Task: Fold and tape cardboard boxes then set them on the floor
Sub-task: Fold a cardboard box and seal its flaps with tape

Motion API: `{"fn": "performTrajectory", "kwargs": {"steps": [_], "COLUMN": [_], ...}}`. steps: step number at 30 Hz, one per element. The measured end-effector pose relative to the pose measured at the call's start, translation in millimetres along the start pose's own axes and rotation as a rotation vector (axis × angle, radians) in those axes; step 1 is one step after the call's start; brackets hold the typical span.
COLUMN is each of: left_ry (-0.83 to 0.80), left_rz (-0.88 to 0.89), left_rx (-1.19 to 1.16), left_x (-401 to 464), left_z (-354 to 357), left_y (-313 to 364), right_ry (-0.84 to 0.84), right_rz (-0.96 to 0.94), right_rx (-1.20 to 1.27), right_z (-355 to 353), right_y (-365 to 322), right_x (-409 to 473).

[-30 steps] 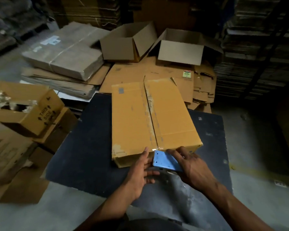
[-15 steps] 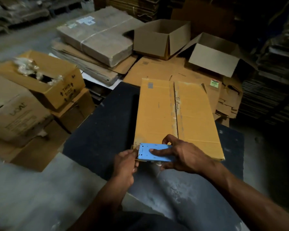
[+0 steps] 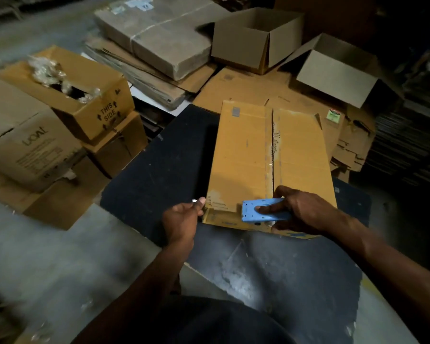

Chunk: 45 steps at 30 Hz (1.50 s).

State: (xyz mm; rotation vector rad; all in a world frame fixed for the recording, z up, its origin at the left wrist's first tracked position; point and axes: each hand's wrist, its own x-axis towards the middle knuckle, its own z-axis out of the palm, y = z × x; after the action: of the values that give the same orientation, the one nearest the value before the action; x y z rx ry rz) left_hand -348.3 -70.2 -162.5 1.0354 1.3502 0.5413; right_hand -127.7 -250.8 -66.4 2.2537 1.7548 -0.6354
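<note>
The box (image 3: 271, 157) lies folded on the dark surface (image 3: 159, 170), its seam not taped along its length as far as I can judge — my right hand (image 3: 305, 209) grips the tape cutter (image 3: 263, 213) at the near edge, my left hand (image 3: 181, 219) pinches something small, perhaps the tape end — taping and floor remain.
</note>
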Motion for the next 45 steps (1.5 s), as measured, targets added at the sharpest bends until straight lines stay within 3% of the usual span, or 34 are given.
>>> {"fn": "performTrajectory", "kwargs": {"steps": [9, 20, 35, 45], "left_ry": [-0.014, -0.018, -0.255, -0.271], "left_rz": [0.105, 0.204, -0.176, -0.215], "left_rx": [0.204, 0.221, 0.100, 0.090], "left_x": [16, 26, 52, 61], "left_z": [-3, -7, 4, 3], "left_y": [-4, -22, -34, -48], "right_ry": [-0.015, -0.063, -0.138, -0.148], "right_rz": [0.015, 0.018, 0.052, 0.075], "right_rx": [-0.048, -0.064, -0.087, -0.091], "right_z": [-3, -3, -17, -22], "right_y": [-15, -20, -36, -43], "right_x": [11, 17, 25, 25]}}
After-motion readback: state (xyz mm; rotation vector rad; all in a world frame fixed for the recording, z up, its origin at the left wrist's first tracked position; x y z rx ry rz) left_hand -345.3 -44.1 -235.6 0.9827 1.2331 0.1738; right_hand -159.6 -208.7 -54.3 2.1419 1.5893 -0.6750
